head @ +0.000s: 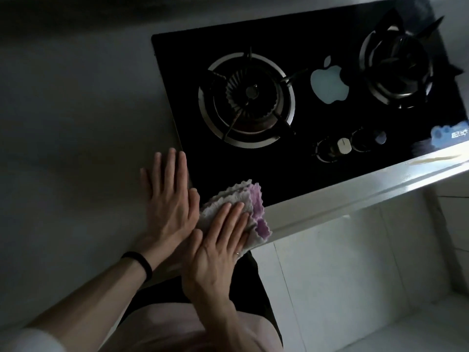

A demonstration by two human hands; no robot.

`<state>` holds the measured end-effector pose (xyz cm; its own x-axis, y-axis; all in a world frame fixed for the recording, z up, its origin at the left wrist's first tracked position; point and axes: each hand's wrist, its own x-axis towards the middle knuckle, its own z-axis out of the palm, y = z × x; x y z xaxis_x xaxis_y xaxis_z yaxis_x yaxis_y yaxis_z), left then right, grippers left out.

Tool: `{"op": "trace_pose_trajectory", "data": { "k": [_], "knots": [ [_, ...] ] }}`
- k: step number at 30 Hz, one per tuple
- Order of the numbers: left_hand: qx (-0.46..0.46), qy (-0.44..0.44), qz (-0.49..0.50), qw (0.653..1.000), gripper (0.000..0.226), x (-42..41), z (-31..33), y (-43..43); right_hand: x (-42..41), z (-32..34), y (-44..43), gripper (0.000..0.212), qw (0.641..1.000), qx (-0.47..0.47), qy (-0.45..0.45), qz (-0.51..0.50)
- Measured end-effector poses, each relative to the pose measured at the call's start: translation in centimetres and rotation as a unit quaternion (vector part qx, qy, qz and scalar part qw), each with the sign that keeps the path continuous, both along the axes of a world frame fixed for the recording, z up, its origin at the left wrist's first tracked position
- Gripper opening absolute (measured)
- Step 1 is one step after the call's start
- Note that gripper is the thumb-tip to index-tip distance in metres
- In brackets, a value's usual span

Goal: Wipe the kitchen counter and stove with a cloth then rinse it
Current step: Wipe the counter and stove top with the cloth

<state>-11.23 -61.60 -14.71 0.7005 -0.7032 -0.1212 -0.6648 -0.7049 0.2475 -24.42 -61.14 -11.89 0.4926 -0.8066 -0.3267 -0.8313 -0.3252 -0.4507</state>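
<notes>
Your right hand [218,247], fingers flat, presses cloth [243,207] onto stove [291,171] corner for wiping; left hand [170,199] splayed empty on worktop [76,148], bracing.

Right hand [218,250] flat on cloth [250,199] at stove [304,168] corner; left hand [170,196] flat on counter [76,123].

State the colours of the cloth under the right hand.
White and purple cloth, shown best in the head view.

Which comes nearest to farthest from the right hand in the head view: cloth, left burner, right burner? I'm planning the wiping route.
Measured from the right hand:
1. Cloth, directly under its fingers, at the stove's front left corner.
2. Left burner, up and slightly right.
3. Right burner, far right corner.
</notes>
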Motion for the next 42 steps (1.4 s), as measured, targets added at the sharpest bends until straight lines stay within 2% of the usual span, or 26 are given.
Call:
{"op": "trace_pose_trajectory", "data": {
  "k": [2, 7, 11, 16, 19, 21, 24, 26, 32, 38, 42],
  "knots": [
    [0.004, -0.010, -0.001, 1.000, 0.075, -0.1, -0.2, 0.0, -0.9, -0.2, -2.0, 0.072, 1.000, -0.005, 0.005, -0.006],
    [-0.006, -0.027, -0.005, 1.000, 0.076, -0.2, -0.8, 0.1, -3.7, -1.0, -13.5, 0.075, 0.991, -0.051, 0.043, -0.114],
    [-0.005, -0.026, -0.002, 1.000, 0.078, 0.0, -0.8, 0.3, -6.4, -0.9, -21.7, 0.080, 0.987, -0.035, 0.082, -0.136],
    [-0.015, 0.019, 0.003, 1.000, 0.081, 0.1, 0.3, -0.1, -4.2, -0.2, -18.1, 0.078, 0.982, -0.038, 0.076, -0.171],
    [-0.008, 0.057, 0.001, 0.998, 0.089, -0.3, 1.9, -0.7, -3.4, -0.1, -10.8, 0.073, 0.996, -0.033, 0.055, -0.062],
    [0.000, 0.047, -0.026, 0.999, 0.091, -1.5, 3.3, -1.8, -3.7, -0.6, -7.1, 0.074, 0.998, -0.023, 0.056, 0.005],
    [-0.008, 0.051, -0.077, 0.996, 0.086, -4.5, 5.1, -4.4, -4.8, -1.3, -6.1, 0.084, 0.995, -0.031, 0.078, 0.056],
    [-0.005, 0.070, -0.106, 0.992, 0.084, -6.0, 5.4, -6.2, -5.8, -1.5, -7.5, 0.089, 0.993, -0.053, 0.083, 0.066],
    [0.023, 0.095, -0.133, 0.986, 0.080, -6.8, 2.7, -9.2, -9.6, -1.1, -18.7, 0.074, 0.993, -0.050, 0.101, -0.038],
    [0.027, 0.065, -0.132, 0.989, 0.083, -6.8, 1.5, -9.1, -14.1, -1.4, -29.1, 0.078, 0.991, -0.062, 0.105, -0.057],
    [0.035, 0.039, -0.132, 0.990, 0.082, -6.9, 1.5, -9.3, -14.8, -0.9, -31.2, 0.077, 0.992, -0.064, 0.097, -0.058]
  ]
}}
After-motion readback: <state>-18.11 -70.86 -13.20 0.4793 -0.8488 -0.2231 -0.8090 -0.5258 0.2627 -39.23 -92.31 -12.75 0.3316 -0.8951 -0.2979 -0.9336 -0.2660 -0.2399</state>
